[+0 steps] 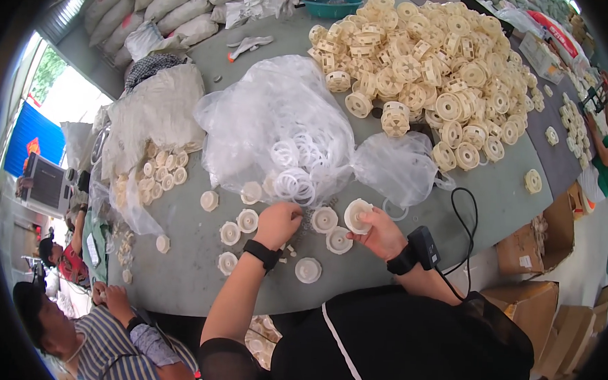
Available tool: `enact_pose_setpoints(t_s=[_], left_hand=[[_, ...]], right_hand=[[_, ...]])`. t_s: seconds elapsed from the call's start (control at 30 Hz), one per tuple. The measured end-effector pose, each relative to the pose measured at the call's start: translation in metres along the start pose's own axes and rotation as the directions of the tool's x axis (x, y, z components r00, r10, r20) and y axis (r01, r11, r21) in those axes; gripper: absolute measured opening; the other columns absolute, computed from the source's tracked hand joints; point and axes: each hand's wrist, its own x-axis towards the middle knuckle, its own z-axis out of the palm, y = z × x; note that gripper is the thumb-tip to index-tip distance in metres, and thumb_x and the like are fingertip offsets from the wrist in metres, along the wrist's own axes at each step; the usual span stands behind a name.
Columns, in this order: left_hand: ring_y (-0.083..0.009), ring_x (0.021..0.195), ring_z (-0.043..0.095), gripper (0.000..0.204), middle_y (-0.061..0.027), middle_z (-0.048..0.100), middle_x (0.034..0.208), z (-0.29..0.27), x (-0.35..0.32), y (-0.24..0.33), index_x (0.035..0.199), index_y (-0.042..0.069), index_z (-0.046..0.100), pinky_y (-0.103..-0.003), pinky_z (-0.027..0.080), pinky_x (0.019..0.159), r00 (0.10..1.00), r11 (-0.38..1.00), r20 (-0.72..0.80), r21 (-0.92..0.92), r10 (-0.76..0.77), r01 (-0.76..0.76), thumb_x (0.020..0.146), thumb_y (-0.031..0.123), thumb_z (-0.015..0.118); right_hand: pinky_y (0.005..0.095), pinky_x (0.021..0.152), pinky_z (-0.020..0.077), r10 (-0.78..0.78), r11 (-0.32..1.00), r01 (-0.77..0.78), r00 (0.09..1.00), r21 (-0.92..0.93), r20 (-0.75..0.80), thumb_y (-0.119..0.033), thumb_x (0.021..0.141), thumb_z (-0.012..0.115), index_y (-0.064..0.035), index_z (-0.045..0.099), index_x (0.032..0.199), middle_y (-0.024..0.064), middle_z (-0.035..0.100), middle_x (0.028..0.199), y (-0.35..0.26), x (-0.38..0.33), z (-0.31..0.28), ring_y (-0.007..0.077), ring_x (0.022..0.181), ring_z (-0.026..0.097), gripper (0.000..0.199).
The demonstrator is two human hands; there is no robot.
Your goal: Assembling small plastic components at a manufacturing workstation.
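Right hand (382, 237) grips a cream disc (358, 215) over the near worktop (182, 276); left hand (279, 224) is curled, contents hidden. Similar discs (247, 221) lie unjoined nearby; spool-shaped pieces (420, 69), seemingly already assembled, heap far right.

I have a passable strip of worktop (191, 270) lower left of centre. Loose pale discs (308, 270) clutter the middle; above them the plastic bag (267, 112) blocks me, as do heaped wheels (420, 69) upper right, and a black cable (477, 211) loops right of centre.
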Motion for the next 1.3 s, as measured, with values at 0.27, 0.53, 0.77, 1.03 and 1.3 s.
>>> enact_pose_setpoints(t_s=[0.27,0.53,0.77,1.03,1.3], left_hand=[[-0.0303,0.075,0.059,0.01,-0.0114,0.061,0.076,0.001,0.009,-0.003,0.074,0.009,0.063,-0.04,0.047,0.065,0.999,0.994,-0.025,0.101,-0.034,0.037,0.069,0.017,0.059],[-0.029,0.07,0.058,0.01,-0.0109,0.059,0.074,-0.005,0.0,0.008,0.071,0.007,0.058,-0.038,0.046,0.061,0.984,1.0,-0.178,0.013,-0.011,0.014,0.066,0.015,0.061],[-0.0081,0.066,0.058,0.011,-0.0013,0.061,0.074,-0.008,-0.04,0.066,0.088,0.001,0.058,-0.021,0.047,0.059,0.993,0.41,-0.029,-0.912,-0.113,0.021,0.078,0.003,0.063],[-0.009,0.073,0.059,0.012,-0.0041,0.064,0.081,-0.016,-0.079,0.074,0.09,-0.001,0.063,-0.021,0.046,0.066,0.992,0.262,-0.012,-0.965,-0.127,0.022,0.078,-0.001,0.063],[-0.0104,0.074,0.058,0.009,-0.0047,0.063,0.081,-0.022,-0.092,0.077,0.086,-0.001,0.063,-0.022,0.045,0.069,0.988,0.245,0.025,-0.968,-0.155,0.063,0.077,-0.002,0.061]], right_hand=[[0.0377,0.072,0.0507,0.018,1.0,-0.018,1.0,0.01,-0.004,-0.014,0.08,0.057,-0.0041,0.053,0.104,0.006,0.06,0.096,0.005,0.008,-0.005,0.0173,0.085,0.059,0.026],[0.0307,0.075,0.0503,-0.01,0.997,0.013,0.999,-0.079,0.034,-0.01,0.082,0.056,0.0019,0.053,0.108,0.009,0.06,0.099,0.008,0.007,-0.005,0.0168,0.088,0.061,0.029],[0.024,0.075,0.0461,-0.095,0.844,0.193,0.972,-0.5,0.215,-0.011,0.079,0.06,-0.0013,0.055,0.102,0.0038,0.06,0.094,0.012,-0.004,0.014,0.0096,0.085,0.057,0.026],[0.0301,0.071,0.0431,-0.135,0.318,0.618,0.78,-0.719,0.611,-0.014,0.075,0.065,-0.0056,0.057,0.096,0.0068,0.057,0.086,0.0,-0.01,0.034,0.0198,0.08,0.056,0.024],[0.0316,0.079,0.0424,-0.099,0.335,0.619,0.772,-0.71,0.627,-0.004,0.075,0.063,-0.0055,0.057,0.095,0.0064,0.056,0.094,0.002,-0.017,0.038,0.0213,0.09,0.055,0.022]])
